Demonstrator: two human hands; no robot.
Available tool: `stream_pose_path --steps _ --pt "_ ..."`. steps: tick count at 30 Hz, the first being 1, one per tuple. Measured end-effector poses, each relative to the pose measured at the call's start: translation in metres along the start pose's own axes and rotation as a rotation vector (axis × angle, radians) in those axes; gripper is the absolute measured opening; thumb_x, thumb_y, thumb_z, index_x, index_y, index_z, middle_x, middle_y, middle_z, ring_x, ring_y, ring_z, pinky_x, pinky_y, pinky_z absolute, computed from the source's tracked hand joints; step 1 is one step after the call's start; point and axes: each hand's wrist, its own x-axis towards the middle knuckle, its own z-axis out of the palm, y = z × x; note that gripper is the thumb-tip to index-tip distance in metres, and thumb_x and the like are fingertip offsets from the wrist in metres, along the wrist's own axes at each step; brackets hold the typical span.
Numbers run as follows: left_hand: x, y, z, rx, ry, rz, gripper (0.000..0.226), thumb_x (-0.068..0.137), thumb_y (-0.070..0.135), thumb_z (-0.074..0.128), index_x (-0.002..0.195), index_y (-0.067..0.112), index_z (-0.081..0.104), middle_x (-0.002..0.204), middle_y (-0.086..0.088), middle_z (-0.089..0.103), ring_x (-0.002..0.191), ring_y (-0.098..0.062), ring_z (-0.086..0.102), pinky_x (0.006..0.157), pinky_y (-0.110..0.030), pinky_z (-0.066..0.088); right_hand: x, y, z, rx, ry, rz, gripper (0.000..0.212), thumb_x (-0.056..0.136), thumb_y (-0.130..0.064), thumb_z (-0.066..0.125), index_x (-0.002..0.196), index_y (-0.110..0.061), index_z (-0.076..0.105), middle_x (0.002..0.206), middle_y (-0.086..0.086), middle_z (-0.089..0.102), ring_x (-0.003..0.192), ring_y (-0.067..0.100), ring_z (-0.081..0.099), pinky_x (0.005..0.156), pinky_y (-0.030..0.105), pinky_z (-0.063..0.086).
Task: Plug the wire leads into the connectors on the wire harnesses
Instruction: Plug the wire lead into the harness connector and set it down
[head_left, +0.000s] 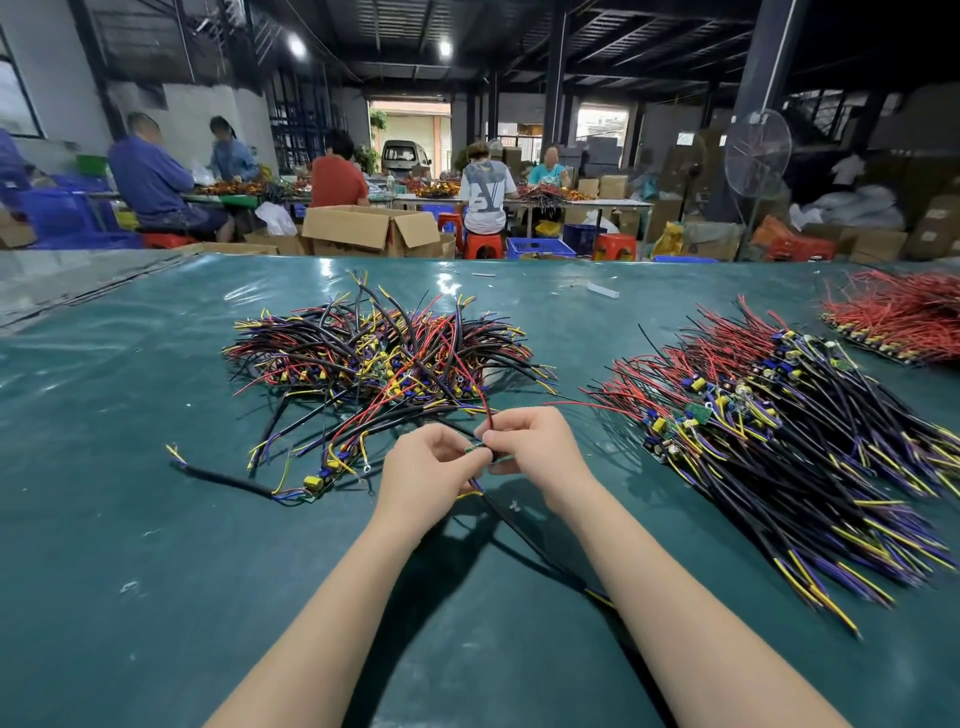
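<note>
My left hand (434, 460) and my right hand (530, 447) meet over the green table (130, 519), fingertips together. Between them they pinch a small green circuit board (475, 448) of one wire harness. A red lead (470, 384) rises from my right fingers toward the pile behind. The harness's black cable (524, 535) trails down to the right under my right forearm, ending in yellow and purple tips. The board's connector is hidden by my fingers.
A loose pile of harnesses (374, 348) lies just beyond my hands. An ordered stack of harnesses (789, 441) spreads at the right, and a red-wire bundle (898, 317) lies at the far right. Other people sit at tables in the background.
</note>
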Motion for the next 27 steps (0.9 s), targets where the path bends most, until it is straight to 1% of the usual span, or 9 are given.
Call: stream_pose_path --steps 3,6,11,15,18,20,21,23,27 --pt "0.001 0.001 -0.002 -0.089 0.002 -0.023 0.015 0.076 0.003 0.070 0.079 0.014 0.060 0.064 -0.007 0.066 0.055 -0.017 0.059 0.058 -0.023 0.050 0.000 0.000 -0.003 0.137 -0.023 0.060 0.020 0.086 0.006 0.052 0.077 -0.007 0.064 0.062 0.002 0.059 0.058 0.011 0.054 0.053 0.014 0.047" --pt "0.003 0.001 -0.004 -0.040 0.025 0.013 0.012 0.074 0.003 0.068 0.073 0.015 0.065 0.061 -0.004 0.066 0.055 -0.016 0.059 0.060 -0.024 0.047 0.001 0.003 -0.004 0.225 -0.050 0.077 0.026 0.087 0.004 0.054 0.072 -0.014 0.064 0.053 -0.006 0.062 0.054 0.006 0.057 0.052 0.014 0.048" --pt "-0.001 -0.001 -0.002 0.173 0.041 0.049 0.018 0.074 0.016 0.072 0.068 0.015 0.055 0.059 0.004 0.058 0.051 -0.013 0.057 0.059 -0.026 0.046 0.000 0.007 -0.003 0.070 -0.087 -0.065 0.027 0.082 0.008 0.058 0.068 -0.014 0.061 0.047 -0.009 0.061 0.043 -0.001 0.055 0.047 0.013 0.044" --pt "0.001 0.000 -0.005 0.163 0.017 0.013 0.020 0.070 0.015 0.079 0.066 0.014 0.059 0.054 0.001 0.063 0.042 -0.007 0.058 0.050 -0.021 0.048 0.000 0.007 -0.002 -0.057 -0.097 -0.160 0.029 0.081 0.005 0.061 0.063 -0.017 0.059 0.056 -0.002 0.058 0.046 -0.002 0.052 0.048 0.014 0.043" --pt "0.000 0.003 -0.006 -0.008 0.004 -0.041 0.020 0.069 0.004 0.079 0.064 0.009 0.060 0.048 0.001 0.062 0.040 -0.010 0.054 0.045 -0.019 0.045 0.000 0.004 -0.006 -0.054 -0.111 -0.215 0.032 0.080 0.006 0.063 0.059 -0.017 0.059 0.060 0.008 0.056 0.047 0.002 0.048 0.050 0.015 0.042" --pt "0.000 0.005 -0.005 -0.190 0.007 -0.068 0.020 0.070 -0.003 0.075 0.062 0.007 0.060 0.047 0.002 0.061 0.045 -0.013 0.055 0.053 -0.024 0.048 0.000 0.003 -0.007 0.061 -0.076 -0.231 0.031 0.078 0.010 0.063 0.058 -0.014 0.062 0.060 0.010 0.057 0.044 0.003 0.047 0.049 0.016 0.040" --pt "0.000 0.007 -0.004 -0.273 0.007 -0.080 0.019 0.072 -0.004 0.073 0.064 0.007 0.060 0.048 0.001 0.062 0.048 -0.013 0.057 0.056 -0.025 0.049 0.001 0.003 -0.006 0.145 -0.052 -0.223 0.029 0.078 0.010 0.063 0.059 -0.012 0.063 0.056 0.008 0.059 0.043 0.004 0.047 0.049 0.016 0.040" --pt "-0.001 0.010 -0.003 -0.431 -0.013 -0.122 0.013 0.076 -0.004 0.069 0.069 0.004 0.061 0.053 -0.001 0.065 0.049 -0.009 0.061 0.053 -0.019 0.052 0.002 0.003 -0.004 0.271 -0.018 -0.200 0.025 0.078 0.011 0.062 0.062 -0.009 0.064 0.048 -0.001 0.060 0.041 0.005 0.050 0.047 0.015 0.042" --pt "-0.004 0.012 0.004 -0.704 -0.057 -0.250 0.009 0.083 -0.005 0.059 0.076 -0.001 0.056 0.054 -0.003 0.067 0.051 -0.007 0.065 0.053 -0.014 0.053 0.001 0.005 0.001 0.201 0.069 -0.268 0.026 0.078 0.009 0.063 0.061 -0.010 0.064 0.048 -0.002 0.059 0.045 0.008 0.050 0.049 0.018 0.046"
